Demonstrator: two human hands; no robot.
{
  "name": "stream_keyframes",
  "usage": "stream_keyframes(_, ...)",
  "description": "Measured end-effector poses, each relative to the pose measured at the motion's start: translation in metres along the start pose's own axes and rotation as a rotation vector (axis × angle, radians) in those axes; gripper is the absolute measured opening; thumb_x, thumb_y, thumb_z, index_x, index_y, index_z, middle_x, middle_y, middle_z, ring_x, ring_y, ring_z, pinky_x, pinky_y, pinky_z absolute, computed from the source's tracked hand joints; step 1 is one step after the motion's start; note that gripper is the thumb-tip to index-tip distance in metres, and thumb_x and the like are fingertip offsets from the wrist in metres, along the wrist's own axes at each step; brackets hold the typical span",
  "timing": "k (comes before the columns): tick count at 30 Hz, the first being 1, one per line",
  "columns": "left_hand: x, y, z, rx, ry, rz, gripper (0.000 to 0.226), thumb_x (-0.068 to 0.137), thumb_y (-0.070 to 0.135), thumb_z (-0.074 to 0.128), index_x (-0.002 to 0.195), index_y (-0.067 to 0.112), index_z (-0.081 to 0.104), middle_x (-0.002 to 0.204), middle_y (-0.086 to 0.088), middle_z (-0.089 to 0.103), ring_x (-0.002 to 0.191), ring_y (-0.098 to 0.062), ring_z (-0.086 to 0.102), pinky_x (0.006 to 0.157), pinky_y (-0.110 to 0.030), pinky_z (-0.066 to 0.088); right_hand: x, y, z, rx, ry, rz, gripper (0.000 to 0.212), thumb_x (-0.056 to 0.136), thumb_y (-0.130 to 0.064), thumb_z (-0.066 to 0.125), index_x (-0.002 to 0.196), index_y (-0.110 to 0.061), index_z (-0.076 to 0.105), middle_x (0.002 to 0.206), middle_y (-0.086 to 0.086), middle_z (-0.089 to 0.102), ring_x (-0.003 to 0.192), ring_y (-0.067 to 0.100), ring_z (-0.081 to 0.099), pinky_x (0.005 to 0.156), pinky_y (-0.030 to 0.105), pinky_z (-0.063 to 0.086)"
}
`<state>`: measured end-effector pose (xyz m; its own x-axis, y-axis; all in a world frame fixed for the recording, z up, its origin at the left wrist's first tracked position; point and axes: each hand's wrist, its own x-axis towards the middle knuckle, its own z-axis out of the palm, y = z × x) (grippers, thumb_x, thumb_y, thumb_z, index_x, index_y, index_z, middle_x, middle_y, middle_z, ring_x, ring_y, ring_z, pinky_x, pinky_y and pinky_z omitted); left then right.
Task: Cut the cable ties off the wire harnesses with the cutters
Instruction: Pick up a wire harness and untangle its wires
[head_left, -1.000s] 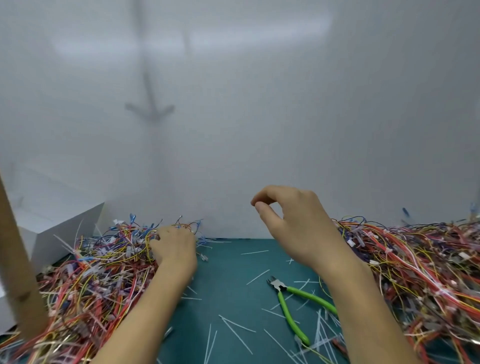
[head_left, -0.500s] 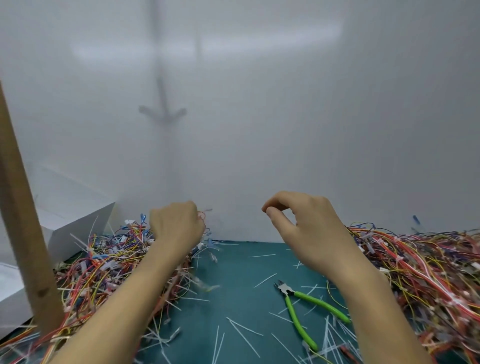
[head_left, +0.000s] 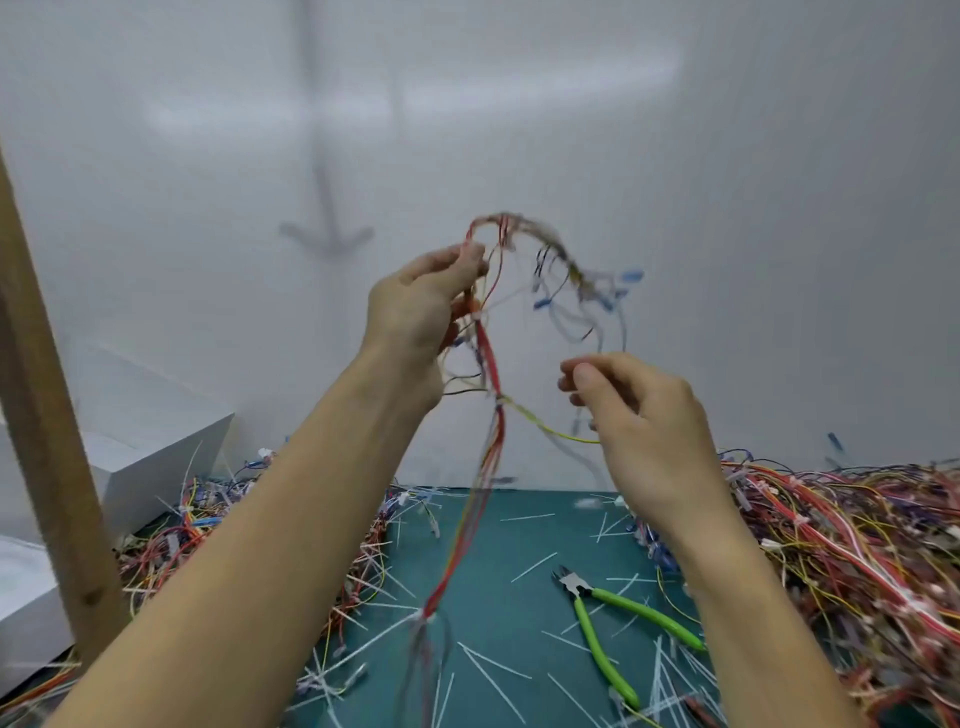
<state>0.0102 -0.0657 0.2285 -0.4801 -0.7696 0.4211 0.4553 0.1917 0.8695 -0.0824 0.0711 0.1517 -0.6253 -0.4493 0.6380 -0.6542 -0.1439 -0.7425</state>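
Green mat (head_left: 509, 613) covers the table close by, and thin white cut ties (head_left: 534, 567) lie all over it. Cutters (head_left: 587, 623) with green handles lie flat on the mat, low and right of the middle, with the tips pointing up and left. They are well apart from both hands. One pile (head_left: 171, 551) of wires sits on the left of the mat, and a bigger right pile (head_left: 841, 545) runs off the right edge. The strip of mat between them is the only open room, and it is narrow. A wood post (head_left: 47, 441) leans at the left edge, with a white box (head_left: 150, 441) behind it.

Both arms reach up over the mat. The left hand (head_left: 415, 312) is up high, its fingers curled tight round the harness (head_left: 488, 358) near the top. The harness hangs down from this hand in a red bunch. Its low end is blurry, just above the mat and left of the cutters. A white tie (head_left: 500, 400) wraps the bunch a bit below the hand. Above the hand the wires loop over to the right and droop with blue ends, all blurry.

The right hand (head_left: 634, 410) is lower and off to the right, apart from the left hand. Its fingers are curled, with the thumb close to the first finger. A yellow wire (head_left: 550, 428) from the harness runs over to this hand, but I cannot tell if the hand pinches it.

Far behind is a plain white wall (head_left: 727, 234) with a grey shadow (head_left: 327, 218) on it.
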Motion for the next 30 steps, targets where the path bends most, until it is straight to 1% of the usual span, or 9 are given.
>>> stream_keyframes(4,-0.006,0.004,0.026,-0.261,-0.017,-0.087,0.004,0.090,0.025,0.069,0.089,0.022,0.067,0.067,0.014,0.068,0.049,-0.005,0.052,0.059,-0.021,0.041,0.003,-0.004,-0.010,0.208,-0.003,0.038,0.020,0.100,-0.030,0.054,0.106,-0.025,0.073,0.095,-0.012,0.075,0.092,0.003,0.069,0.090,0.037,0.055)
stream_keyframes(8,-0.011,-0.011,0.034,-0.327,-0.044,-0.094,0.004,0.093,0.022,0.066,0.094,0.023,0.062,0.071,0.010,0.062,0.053,-0.007,0.051,0.065,-0.024,0.042,0.004,0.002,-0.018,0.086,0.022,0.012,0.016,0.095,-0.028,0.062,0.105,-0.028,0.074,0.097,-0.014,0.074,0.095,0.000,0.067,0.092,0.029,0.053)
stream_keyframes(11,-0.019,-0.034,0.032,-0.213,-0.031,0.034,0.006,0.094,0.012,0.064,0.095,0.018,0.060,0.077,0.004,0.059,0.059,-0.010,0.050,0.060,-0.024,0.043,0.005,0.005,-0.021,-0.004,0.083,-0.016,0.017,0.096,-0.028,0.058,0.105,-0.029,0.073,0.100,-0.015,0.073,0.099,0.000,0.065,0.093,0.028,0.052)
stream_keyframes(14,-0.032,-0.062,0.022,-0.112,-0.069,0.137,0.013,0.091,0.004,0.064,0.093,0.016,0.060,0.076,0.005,0.060,0.067,-0.013,0.049,0.065,-0.032,0.041,0.007,0.006,-0.020,0.035,0.065,0.019,0.024,0.100,-0.035,0.050,0.095,-0.028,0.073,0.097,-0.014,0.074,0.098,0.004,0.066,0.091,0.032,0.050)
stream_keyframes(19,-0.057,-0.105,0.004,0.084,-0.340,0.201,0.017,0.079,0.010,0.073,0.083,0.021,0.060,0.073,0.003,0.059,0.068,-0.010,0.051,0.064,-0.022,0.044,0.008,0.006,-0.010,0.289,-0.055,0.246,0.042,0.101,-0.043,0.045,0.094,-0.015,0.075,0.086,-0.003,0.078,0.081,0.010,0.073,0.069,0.018,0.051)
stream_keyframes(23,-0.065,-0.120,0.002,0.325,-0.525,0.235,0.021,0.075,0.011,0.073,0.076,0.025,0.058,0.072,0.008,0.061,0.067,-0.008,0.053,0.064,-0.022,0.043,0.006,0.010,-0.007,0.235,-0.095,0.306,0.046,0.094,-0.048,0.057,0.077,-0.009,0.076,0.073,-0.004,0.076,0.064,0.003,0.069,0.061,0.016,0.050)
stream_keyframes(26,-0.066,-0.126,0.003,0.639,-0.569,0.355,0.024,0.074,0.012,0.075,0.076,0.028,0.058,0.072,0.013,0.059,0.068,-0.006,0.054,0.065,-0.020,0.042,0.005,0.015,-0.006,0.201,-0.043,0.305,0.033,0.088,-0.034,0.071,0.071,-0.006,0.074,0.063,-0.003,0.069,0.057,0.006,0.059,0.062,0.022,0.048)
stream_keyframes(28,-0.066,-0.131,0.004,0.820,-0.631,0.419,0.021,0.075,0.012,0.076,0.079,0.027,0.061,0.077,0.012,0.060,0.073,-0.010,0.056,0.072,-0.031,0.048,0.005,0.016,-0.006,0.293,-0.024,0.348,0.015,0.084,-0.020,0.076,0.074,-0.010,0.073,0.060,-0.002,0.070,0.055,0.007,0.061,0.061,0.021,0.051)
stream_keyframes(30,-0.069,-0.132,0.004,0.860,-0.696,0.380,0.016,0.076,0.011,0.076,0.081,0.022,0.065,0.079,0.008,0.065,0.077,-0.012,0.059,0.076,-0.038,0.050,0.005,0.017,-0.007,0.326,-0.045,0.389,0.006,0.082,-0.014,0.078,0.086,-0.012,0.074,0.063,-0.001,0.073,0.060,0.008,0.064,0.072,0.029,0.054)
